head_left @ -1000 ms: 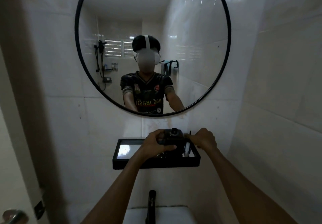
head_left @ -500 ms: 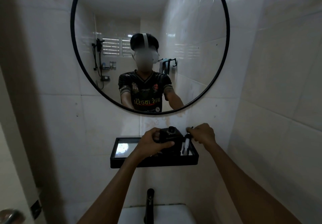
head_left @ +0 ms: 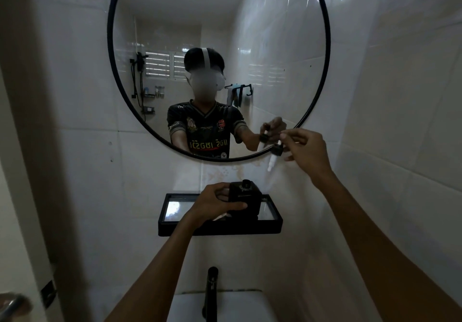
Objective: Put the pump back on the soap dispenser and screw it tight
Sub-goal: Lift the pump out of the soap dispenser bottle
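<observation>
your left hand (head_left: pixel 215 202) clamps soap dispenser (head_left: pixel 243 200) on shelf (head_left: pixel 220 229), neck open. your right hand (head_left: pixel 306 150) pinches pump (head_left: pixel 275 152) above-right of dispenser, well apart. seating, screwing both left.

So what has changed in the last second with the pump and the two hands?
The right hand has lifted the black pump with its white tube up out of the shelf, to above and right of the square black soap dispenser. The left hand still grips the dispenser on the black wall shelf; its neck is open.
</observation>
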